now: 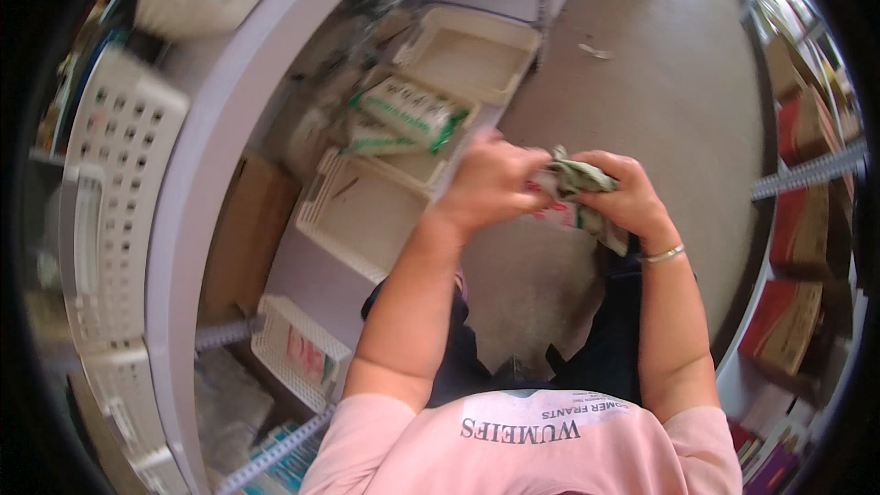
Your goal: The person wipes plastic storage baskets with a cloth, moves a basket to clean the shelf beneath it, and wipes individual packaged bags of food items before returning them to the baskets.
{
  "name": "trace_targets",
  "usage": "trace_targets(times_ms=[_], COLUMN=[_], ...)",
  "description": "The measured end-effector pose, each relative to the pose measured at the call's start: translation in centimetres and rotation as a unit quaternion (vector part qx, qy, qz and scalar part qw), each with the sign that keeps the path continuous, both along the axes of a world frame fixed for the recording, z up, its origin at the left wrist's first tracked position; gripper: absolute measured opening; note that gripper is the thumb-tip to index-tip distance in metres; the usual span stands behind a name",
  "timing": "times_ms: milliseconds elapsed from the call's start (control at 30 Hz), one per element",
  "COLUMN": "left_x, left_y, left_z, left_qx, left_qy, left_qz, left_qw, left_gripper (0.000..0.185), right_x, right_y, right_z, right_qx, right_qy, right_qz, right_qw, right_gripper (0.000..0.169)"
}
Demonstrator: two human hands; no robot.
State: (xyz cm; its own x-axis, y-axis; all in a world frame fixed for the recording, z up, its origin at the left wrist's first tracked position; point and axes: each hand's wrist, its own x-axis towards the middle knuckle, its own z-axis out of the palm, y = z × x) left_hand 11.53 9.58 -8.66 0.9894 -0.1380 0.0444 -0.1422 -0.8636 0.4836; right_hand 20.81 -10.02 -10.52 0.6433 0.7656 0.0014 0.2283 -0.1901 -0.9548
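Observation:
My left hand point(498, 175) grips a small package point(553, 210) with red print, blurred, in front of my body over the aisle floor. My right hand point(622, 196) is closed on a crumpled green-grey cloth point(581, 177), which lies against the package and partly hides it. Left of my hands, on the low shelf, green and white packs point(405, 110) lie in a plastic basket point(440, 182). A shallow cream basket point(474, 55) with a bare bottom is beyond it, and another cream basket point(364, 213) stands nearer me.
A small white basket point(299, 350) with a red-printed pack is low on the left. The upper shelf edge point(206, 130) bears perforated bins point(124, 172). A cardboard box point(251, 220) stands under it. Red and brown cartons point(784, 323) line the right shelf. A white scrap point(595, 51) lies on the floor.

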Motion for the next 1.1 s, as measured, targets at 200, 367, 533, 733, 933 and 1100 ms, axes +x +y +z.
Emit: trace_targets(times_ms=[200,367,533,733,933,1100], left_x=[0.3,-0.5,-2.4,-18.0,-40.8,-54.3], left_y=[-1.0,0.3,2.9,11.0,13.9,15.5], left_z=[-1.0,-1.8,-0.6,0.2,-11.4,-17.3], left_qx=[-0.192,-0.168,-0.242,-0.461,-0.306,-0.206], left_qy=[0.01,-0.045,-0.203,-0.397,-0.364,-0.325], left_qz=[0.077,0.141,0.385,0.51,0.745,0.798], left_qw=[0.978,0.975,0.867,0.609,0.468,0.463], left_gripper=[0.031,0.027,0.021,0.027,0.018,0.02], right_x=[0.1,-0.7,1.4,0.5,1.1,-1.9], right_y=[-1.1,0.0,-1.6,-2.4,-3.8,-2.0], right_z=[-0.3,-1.4,-3.6,-3.5,-5.1,-4.8], right_qx=[0.104,-0.021,-0.028,0.146,0.171,0.157], right_qy=[0.086,-0.007,-0.01,0.218,0.261,0.275], right_qz=[-0.041,-0.07,-0.114,-0.165,-0.186,-0.132], right_qw=[0.99,0.997,0.993,0.951,0.932,0.939], right_gripper=[0.041,0.038,0.03,0.029,0.032,0.03])
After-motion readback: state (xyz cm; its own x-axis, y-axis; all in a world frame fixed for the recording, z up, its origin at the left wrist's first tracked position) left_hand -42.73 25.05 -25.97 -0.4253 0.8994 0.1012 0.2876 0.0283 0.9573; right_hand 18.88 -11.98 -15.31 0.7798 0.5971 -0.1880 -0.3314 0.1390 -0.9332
